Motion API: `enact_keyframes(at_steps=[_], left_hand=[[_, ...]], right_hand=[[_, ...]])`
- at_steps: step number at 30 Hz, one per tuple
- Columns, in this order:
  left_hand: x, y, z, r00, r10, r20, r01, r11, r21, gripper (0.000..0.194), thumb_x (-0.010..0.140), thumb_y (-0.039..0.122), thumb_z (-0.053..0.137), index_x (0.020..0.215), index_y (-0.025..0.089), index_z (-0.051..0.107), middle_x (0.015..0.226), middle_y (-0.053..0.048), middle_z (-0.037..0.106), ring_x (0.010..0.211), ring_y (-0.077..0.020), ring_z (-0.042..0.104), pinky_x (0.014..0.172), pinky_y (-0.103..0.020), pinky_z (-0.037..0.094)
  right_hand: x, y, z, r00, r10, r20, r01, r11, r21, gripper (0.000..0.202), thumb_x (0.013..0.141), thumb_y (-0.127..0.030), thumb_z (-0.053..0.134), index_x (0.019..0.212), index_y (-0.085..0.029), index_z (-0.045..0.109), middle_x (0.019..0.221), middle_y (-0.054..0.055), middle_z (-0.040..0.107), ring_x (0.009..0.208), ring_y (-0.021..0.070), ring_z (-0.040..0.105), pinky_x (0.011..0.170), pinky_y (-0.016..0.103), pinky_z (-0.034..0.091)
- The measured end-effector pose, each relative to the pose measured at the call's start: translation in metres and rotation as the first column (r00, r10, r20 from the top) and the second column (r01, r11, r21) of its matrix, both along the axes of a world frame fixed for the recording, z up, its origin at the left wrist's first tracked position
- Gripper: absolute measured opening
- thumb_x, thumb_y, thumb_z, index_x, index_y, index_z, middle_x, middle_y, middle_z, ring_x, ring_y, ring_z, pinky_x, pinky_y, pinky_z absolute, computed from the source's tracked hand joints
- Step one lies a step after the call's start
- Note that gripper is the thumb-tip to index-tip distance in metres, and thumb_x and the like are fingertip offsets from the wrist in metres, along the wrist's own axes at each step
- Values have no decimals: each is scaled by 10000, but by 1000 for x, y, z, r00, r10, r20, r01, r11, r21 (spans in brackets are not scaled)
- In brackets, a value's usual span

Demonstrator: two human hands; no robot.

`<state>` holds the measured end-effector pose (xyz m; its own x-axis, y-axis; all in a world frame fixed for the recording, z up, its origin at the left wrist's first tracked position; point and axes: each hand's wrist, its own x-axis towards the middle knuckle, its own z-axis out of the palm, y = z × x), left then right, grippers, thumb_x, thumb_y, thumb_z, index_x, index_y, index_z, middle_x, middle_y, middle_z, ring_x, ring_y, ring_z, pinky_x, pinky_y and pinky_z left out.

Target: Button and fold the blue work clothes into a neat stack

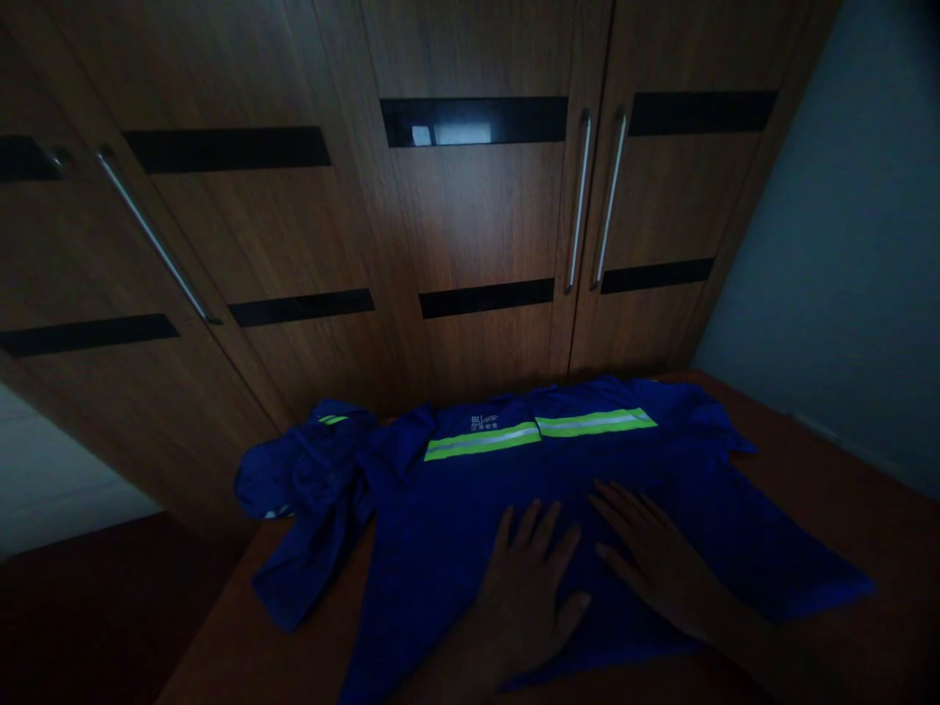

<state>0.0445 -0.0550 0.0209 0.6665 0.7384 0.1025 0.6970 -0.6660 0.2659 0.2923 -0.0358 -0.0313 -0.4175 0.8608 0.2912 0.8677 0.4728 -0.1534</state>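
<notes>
A blue work jacket (565,490) with green and silver reflective strips lies spread out on the wooden surface (315,646). Small light lettering shows above the left strip. On the lower middle of the cloth rests my left hand (529,583), its fingers spread and holding nothing. My right hand (661,563) lies beside it, palm down with its fingers extended, also holding nothing. The two hands are apart. Crumpled blue cloth (315,490) with a small green strip lies at the jacket's left side and hangs toward the surface's left edge.
A wooden wardrobe (470,225) with dark bands and long metal handles stands directly behind the surface. A bluish wall (852,245) rises at the right. Dark floor (88,607) shows at the lower left. The light is dim.
</notes>
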Motion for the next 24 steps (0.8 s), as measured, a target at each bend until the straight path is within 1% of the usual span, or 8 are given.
enact_keyframes(at_steps=[5, 9, 10, 12, 15, 17, 21, 24], left_hand=[[-27, 6, 2, 996, 86, -32, -84, 996, 42, 638, 881, 576, 353, 1444, 305, 223, 1542, -33, 175, 1396, -292, 160, 1112, -542, 159], [-62, 14, -1, 975, 210, -72, -203, 974, 97, 596, 902, 539, 339, 1441, 306, 232, 1532, -47, 212, 1390, -297, 185, 1099, -556, 168], [-72, 15, -2, 966, 245, -85, -236, 966, 105, 590, 905, 533, 339, 1440, 306, 236, 1529, -48, 222, 1389, -296, 192, 1099, -552, 171], [-91, 16, -1, 942, 315, -116, -302, 946, 114, 580, 908, 529, 331, 1436, 303, 252, 1523, -49, 240, 1387, -290, 201, 1103, -539, 176], [-110, 15, 0, 909, 389, -150, -372, 919, 129, 575, 910, 535, 312, 1431, 294, 276, 1519, -50, 249, 1389, -280, 200, 1111, -522, 180], [-115, 12, 1, 902, 404, -154, -385, 912, 141, 575, 910, 533, 313, 1432, 295, 274, 1519, -47, 245, 1391, -273, 197, 1115, -513, 181], [-114, 2, -1, 905, 402, -139, -379, 911, 166, 567, 909, 515, 343, 1431, 305, 272, 1517, -43, 250, 1384, -284, 215, 1111, -516, 200], [-111, -8, -3, 907, 399, -134, -374, 910, 179, 562, 908, 497, 365, 1429, 309, 274, 1512, -45, 264, 1376, -297, 235, 1101, -531, 222]], right_hand=[[59, 22, -8, 985, -165, 45, 165, 986, 2, 627, 880, -561, 368, 1426, -263, 292, 1477, 67, 324, 1344, 270, 301, 1077, 520, 269], [115, 35, -19, 953, -300, 47, 300, 954, 0, 665, 862, -592, 342, 1401, -202, 352, 1463, 104, 345, 1341, 294, 302, 1070, 518, 278], [127, 37, -22, 944, -326, 40, 327, 945, 0, 657, 855, -592, 346, 1391, -213, 369, 1457, 102, 356, 1333, 299, 317, 1068, 519, 282], [146, 39, -27, 943, -331, 34, 331, 943, 2, 648, 845, -583, 350, 1385, -226, 376, 1455, 92, 363, 1326, 293, 331, 1074, 502, 281], [158, 40, -31, 958, -283, 54, 283, 959, 1, 665, 848, -559, 342, 1400, -189, 344, 1464, 106, 343, 1333, 268, 325, 1090, 464, 270], [160, 39, -32, 958, -282, 57, 282, 959, -2, 663, 849, -547, 340, 1400, -179, 338, 1465, 112, 337, 1334, 268, 324, 1093, 465, 263], [162, 31, -31, 956, -290, 42, 291, 956, -27, 622, 844, -528, 364, 1388, -227, 351, 1447, 87, 374, 1316, 280, 354, 1098, 485, 255], [165, 22, -31, 959, -282, 31, 283, 959, -20, 662, 838, -544, 378, 1402, -203, 326, 1451, 94, 367, 1325, 277, 339, 1109, 475, 248]])
